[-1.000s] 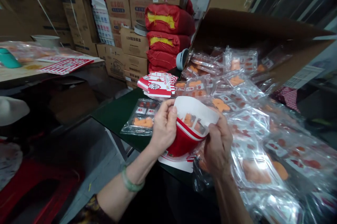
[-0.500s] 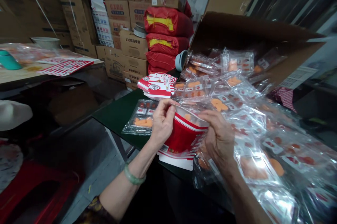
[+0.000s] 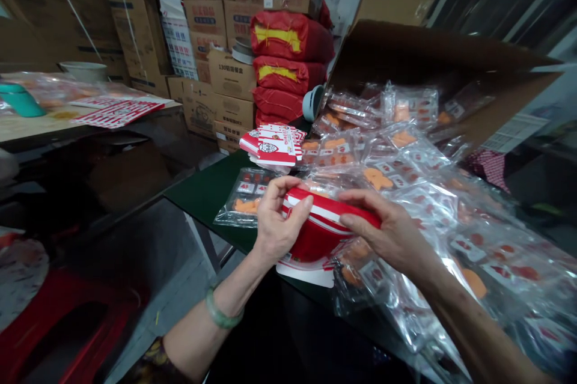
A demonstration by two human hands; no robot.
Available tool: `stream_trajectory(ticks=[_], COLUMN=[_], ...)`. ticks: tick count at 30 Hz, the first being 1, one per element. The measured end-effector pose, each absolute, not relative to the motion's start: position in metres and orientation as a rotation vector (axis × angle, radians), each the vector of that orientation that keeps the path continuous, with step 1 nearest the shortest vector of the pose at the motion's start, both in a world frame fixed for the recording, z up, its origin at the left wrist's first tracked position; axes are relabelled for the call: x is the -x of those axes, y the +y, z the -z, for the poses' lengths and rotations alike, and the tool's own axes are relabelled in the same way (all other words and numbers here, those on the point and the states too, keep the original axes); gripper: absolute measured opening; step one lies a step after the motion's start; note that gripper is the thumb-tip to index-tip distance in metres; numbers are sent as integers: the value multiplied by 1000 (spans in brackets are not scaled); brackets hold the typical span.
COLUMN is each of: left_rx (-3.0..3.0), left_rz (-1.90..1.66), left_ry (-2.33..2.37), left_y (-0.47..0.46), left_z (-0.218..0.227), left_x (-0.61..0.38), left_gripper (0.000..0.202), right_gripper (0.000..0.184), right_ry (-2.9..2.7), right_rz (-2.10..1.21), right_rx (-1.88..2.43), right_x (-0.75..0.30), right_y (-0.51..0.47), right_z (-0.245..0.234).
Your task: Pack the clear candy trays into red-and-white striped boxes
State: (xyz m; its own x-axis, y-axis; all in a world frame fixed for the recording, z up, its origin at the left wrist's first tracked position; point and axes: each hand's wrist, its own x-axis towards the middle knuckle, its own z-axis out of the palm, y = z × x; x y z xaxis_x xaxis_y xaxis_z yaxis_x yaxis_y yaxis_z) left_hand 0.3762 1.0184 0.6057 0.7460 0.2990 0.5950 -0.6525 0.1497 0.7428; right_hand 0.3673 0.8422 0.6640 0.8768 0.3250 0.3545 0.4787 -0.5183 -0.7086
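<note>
Between my two hands is a red and white paper carton (image 3: 315,240), tilted over the near edge of the dark green table (image 3: 202,185). My left hand (image 3: 279,222) grips its left side, thumb across the white-striped upper part. On the right, my right hand (image 3: 392,231) pinches the carton's red upper edge between thumb and fingers. The carton's opening is no longer visible, and its contents are hidden. Just left of my left hand lies a clear packet (image 3: 246,204) with an orange piece and small pictures. Striped flat cartons (image 3: 273,146) are stacked beyond my hands.
Many clear packets (image 3: 406,170) spill from a large cardboard box (image 3: 433,41) on the right. Red bundles (image 3: 283,35) and brown cartons (image 3: 232,74) are stacked behind. At left, another table (image 3: 58,125) carries a teal cup (image 3: 22,100) and striped sheets (image 3: 119,112).
The carton's open top has been folded over, so the orange piece inside no longer shows. My right hand has moved from its side onto the upper edge; the left thumb now lies over the front.
</note>
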Motion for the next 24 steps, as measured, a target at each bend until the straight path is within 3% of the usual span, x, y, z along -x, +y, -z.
stream_trajectory(ticks=[10, 18, 24], left_rx=[-1251, -1232, -1370], left_rz=[-669, -685, -715], left_ry=[-258, -260, -424], left_y=[1023, 1016, 1023], left_z=[-611, -609, -609], left_x=[-364, -360, -363], left_gripper=[16, 29, 35], right_gripper=[27, 26, 39], right_ry=[-818, -978, -942], right_rz=[14, 167, -10], right_rx=[2530, 2708, 2621], right_x=[-355, -351, -359], right_y=[844, 845, 833], right_z=[-690, -690, -699])
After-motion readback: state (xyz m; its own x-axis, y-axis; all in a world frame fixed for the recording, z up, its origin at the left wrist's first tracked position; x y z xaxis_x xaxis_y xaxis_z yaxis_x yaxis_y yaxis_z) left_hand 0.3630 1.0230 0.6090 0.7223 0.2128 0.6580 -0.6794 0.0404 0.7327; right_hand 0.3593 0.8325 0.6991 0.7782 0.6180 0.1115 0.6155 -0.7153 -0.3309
